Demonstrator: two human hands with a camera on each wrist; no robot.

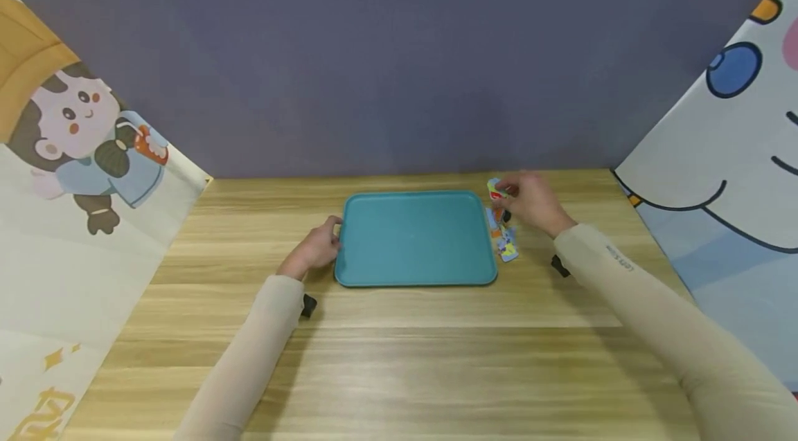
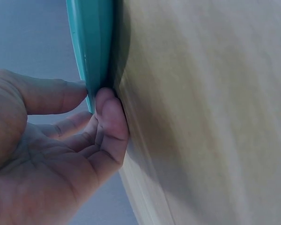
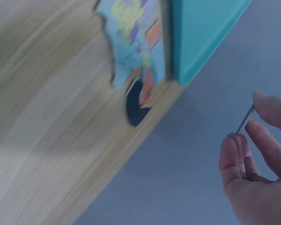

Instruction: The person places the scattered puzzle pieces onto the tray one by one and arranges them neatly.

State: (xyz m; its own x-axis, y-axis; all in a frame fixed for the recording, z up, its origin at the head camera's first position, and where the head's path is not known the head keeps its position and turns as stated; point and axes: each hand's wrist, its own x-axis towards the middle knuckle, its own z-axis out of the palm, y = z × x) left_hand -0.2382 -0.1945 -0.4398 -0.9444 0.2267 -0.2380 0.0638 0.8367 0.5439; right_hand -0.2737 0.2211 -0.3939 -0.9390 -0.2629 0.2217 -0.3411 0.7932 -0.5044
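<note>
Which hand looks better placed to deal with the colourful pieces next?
Probably the right hand: it pinches a thin piece, close to the other colourful pieces right of the tray. The left hand is at the tray's opposite side, pinching its edge.

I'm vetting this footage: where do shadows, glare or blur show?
Head: the left sleeve casts a soft shadow on the table, which has a pale sheen in front of the tray; left wrist: shadow beside the left hand, table grain soft; right wrist: the loose pieces look blurred, their printing smeared.
</note>
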